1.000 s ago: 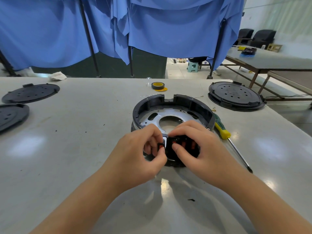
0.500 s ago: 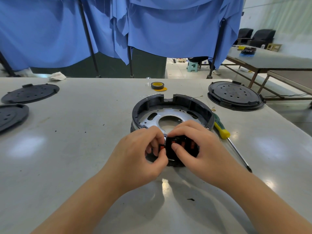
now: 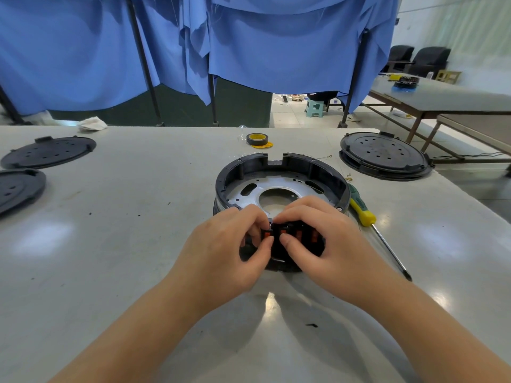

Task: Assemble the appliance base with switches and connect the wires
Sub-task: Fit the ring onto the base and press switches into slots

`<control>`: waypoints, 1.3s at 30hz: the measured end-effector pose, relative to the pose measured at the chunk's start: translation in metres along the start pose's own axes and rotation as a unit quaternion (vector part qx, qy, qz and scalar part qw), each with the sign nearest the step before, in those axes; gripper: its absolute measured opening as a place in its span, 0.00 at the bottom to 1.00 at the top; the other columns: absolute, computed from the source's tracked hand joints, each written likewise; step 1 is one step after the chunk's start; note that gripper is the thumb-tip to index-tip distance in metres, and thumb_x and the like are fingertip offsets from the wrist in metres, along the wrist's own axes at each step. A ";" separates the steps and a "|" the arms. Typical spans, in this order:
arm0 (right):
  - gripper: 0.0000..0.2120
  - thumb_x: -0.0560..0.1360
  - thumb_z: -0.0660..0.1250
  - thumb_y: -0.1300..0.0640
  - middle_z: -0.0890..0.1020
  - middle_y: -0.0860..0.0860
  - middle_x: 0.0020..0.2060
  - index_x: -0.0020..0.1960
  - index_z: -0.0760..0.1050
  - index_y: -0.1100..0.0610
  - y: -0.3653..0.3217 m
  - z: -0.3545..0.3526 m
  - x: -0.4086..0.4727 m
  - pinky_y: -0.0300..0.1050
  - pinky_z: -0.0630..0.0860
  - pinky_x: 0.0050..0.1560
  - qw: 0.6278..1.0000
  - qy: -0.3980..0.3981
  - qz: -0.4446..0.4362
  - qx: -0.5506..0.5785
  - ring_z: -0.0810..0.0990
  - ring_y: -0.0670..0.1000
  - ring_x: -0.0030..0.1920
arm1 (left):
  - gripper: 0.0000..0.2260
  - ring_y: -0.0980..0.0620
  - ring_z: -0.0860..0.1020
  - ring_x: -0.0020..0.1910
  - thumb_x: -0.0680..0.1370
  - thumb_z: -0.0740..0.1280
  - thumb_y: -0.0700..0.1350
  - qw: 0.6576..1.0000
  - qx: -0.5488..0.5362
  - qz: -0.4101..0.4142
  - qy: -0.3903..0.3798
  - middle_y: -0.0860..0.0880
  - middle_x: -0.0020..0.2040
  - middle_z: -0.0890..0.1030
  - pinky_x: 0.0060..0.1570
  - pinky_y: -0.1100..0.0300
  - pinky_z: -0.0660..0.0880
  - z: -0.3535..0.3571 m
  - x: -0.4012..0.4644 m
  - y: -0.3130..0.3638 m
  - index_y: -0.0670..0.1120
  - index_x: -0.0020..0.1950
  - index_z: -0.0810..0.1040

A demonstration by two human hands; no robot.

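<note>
- Round black base (image 3: pixel 279 183) flat on the desk (image 3: pixel 138 217), open side up, metal plate inside; notch in its far rim, near edge toward the person.
- Black switch block (image 3: pixel 297 239) with orange buttons at the near rim of the base — long axis left to right, buttons facing up.
- Left hand (image 3: pixel 229 252) palm down, fingers curled, thumb and forefinger pinching the left end of the switch block.
- Right hand (image 3: pixel 326 239) arched over the block, thumb at its near face, fingers curled over its far edge — gripping it.
- Little changed from a second ago: both hands at the same spot, left thumb slightly closer to the right one.
- Screwdriver (image 3: pixel 362 208) just right of the base; tape roll (image 3: pixel 257 139) beyond it; black lids (image 3: pixel 384 156) right and left.
</note>
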State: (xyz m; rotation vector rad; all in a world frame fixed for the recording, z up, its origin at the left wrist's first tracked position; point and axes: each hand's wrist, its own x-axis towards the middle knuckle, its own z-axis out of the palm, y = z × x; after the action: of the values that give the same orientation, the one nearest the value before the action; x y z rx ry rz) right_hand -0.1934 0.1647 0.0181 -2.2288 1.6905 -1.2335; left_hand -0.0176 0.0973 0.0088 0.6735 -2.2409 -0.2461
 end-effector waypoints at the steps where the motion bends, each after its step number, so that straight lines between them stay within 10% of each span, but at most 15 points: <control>1: 0.10 0.72 0.69 0.60 0.78 0.43 0.48 0.54 0.80 0.53 0.000 0.000 0.000 0.43 0.74 0.54 1.000 0.000 0.000 -0.002 0.77 0.44 0.52 | 0.04 0.61 0.69 0.33 0.73 0.66 0.50 1.000 0.010 -0.002 0.000 0.58 0.33 0.74 0.32 0.67 0.69 0.000 0.000 0.000 0.52 0.44 0.74; 11: 0.13 0.74 0.67 0.51 0.78 0.42 0.52 0.59 0.78 0.51 0.001 0.006 0.000 0.43 0.71 0.60 0.997 0.010 0.020 -0.068 0.74 0.42 0.56 | 0.25 0.56 0.72 0.60 0.72 0.62 0.64 0.996 0.050 -0.057 -0.041 0.56 0.58 0.77 0.61 0.55 0.69 -0.009 0.006 -0.017 0.50 0.61 0.78; 21: 0.09 0.74 0.69 0.50 0.79 0.41 0.47 0.52 0.80 0.51 -0.001 0.012 0.002 0.46 0.71 0.57 0.996 0.039 0.042 -0.064 0.74 0.42 0.52 | 0.17 0.66 0.70 0.59 0.73 0.65 0.56 0.995 -0.025 -0.078 -0.050 0.70 0.53 0.73 0.59 0.76 0.62 -0.010 0.007 -0.025 0.53 0.59 0.80; 39: 0.06 0.72 0.68 0.52 0.78 0.41 0.42 0.47 0.80 0.52 -0.004 0.016 0.005 0.47 0.74 0.51 0.995 0.067 0.057 -0.056 0.75 0.44 0.47 | 0.11 0.64 0.72 0.54 0.71 0.68 0.53 0.995 -0.026 -0.092 -0.012 0.68 0.47 0.76 0.55 0.76 0.64 -0.009 0.009 -0.017 0.52 0.50 0.84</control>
State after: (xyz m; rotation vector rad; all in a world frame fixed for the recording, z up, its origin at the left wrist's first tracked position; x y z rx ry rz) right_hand -0.1799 0.1560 0.0127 -2.1161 1.9532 -1.3173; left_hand -0.0100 0.0779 0.0142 0.8544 -2.1887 -0.4059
